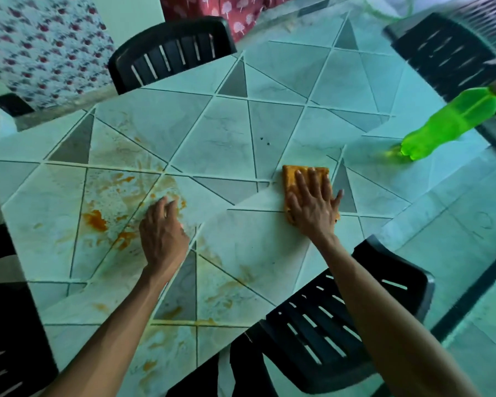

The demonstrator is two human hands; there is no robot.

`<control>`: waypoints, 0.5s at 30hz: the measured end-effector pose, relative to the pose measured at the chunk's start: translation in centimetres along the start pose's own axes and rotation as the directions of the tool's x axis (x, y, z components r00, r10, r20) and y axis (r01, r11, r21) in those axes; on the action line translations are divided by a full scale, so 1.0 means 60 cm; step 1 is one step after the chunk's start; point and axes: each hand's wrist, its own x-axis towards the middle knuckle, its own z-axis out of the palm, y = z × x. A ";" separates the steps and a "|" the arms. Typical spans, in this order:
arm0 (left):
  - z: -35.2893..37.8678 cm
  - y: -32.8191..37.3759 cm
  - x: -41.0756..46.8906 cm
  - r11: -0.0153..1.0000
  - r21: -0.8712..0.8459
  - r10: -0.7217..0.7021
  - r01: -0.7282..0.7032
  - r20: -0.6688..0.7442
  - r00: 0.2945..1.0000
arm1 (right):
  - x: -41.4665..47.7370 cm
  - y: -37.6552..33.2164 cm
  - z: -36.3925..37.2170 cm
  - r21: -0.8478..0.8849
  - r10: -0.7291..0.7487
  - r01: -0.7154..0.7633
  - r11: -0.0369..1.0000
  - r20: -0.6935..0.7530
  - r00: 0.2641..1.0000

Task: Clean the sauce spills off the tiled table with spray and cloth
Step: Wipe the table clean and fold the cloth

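Tiled bench (232, 130) takes up most of the room from where I stand, with black plastic chairs (169, 53) drawn up round it. It looks hard and glazed, so I'd expect sauce to slide off the tile faces but cling in the grout lines.

Sauce spills (98, 219) lie orange over its near left part. The thickest blob is left of the left hand (162, 233), and thinner smears trail toward the near edge.

Well apart, at the far right, stands the green spray bottle (447, 124). It is probably light plastic, best gripped round the waist; its top is too blurred to make out.

The cloth (289, 179), an orange pad, lies flat right of the spills on cleaner tile. Soft and limp, it wants a flat palm rather than a pinch.

The right hand (312, 210) presses on it, fingers (312, 181) straight and spread. The left hand's fingers are loosely bent, tips on the tile at the spill's edge, holding nothing.
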 end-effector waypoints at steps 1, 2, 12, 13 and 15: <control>0.001 0.003 -0.003 1.000 -0.012 0.001 -0.001 0.003 1.000 | -0.026 0.001 0.006 0.014 0.024 -0.024 1.000 -0.006 1.000; 0.000 0.010 -0.006 1.000 -0.025 0.014 -0.013 0.006 1.000 | -0.057 -0.002 0.011 0.024 0.034 -0.034 0.999 -0.016 0.999; 0.017 0.058 -0.006 0.992 -0.038 0.126 -0.123 0.104 0.987 | -0.134 -0.141 0.047 0.060 -0.400 0.398 0.915 0.015 0.916; 0.019 0.056 -0.004 0.992 -0.026 0.128 -0.126 0.110 0.986 | -0.089 -0.132 0.041 0.050 -0.396 0.394 0.918 0.029 0.918; 0.022 0.050 -0.002 0.990 0.005 0.140 -0.141 0.116 0.983 | -0.005 -0.096 0.020 0.008 -0.333 0.333 0.943 0.057 0.941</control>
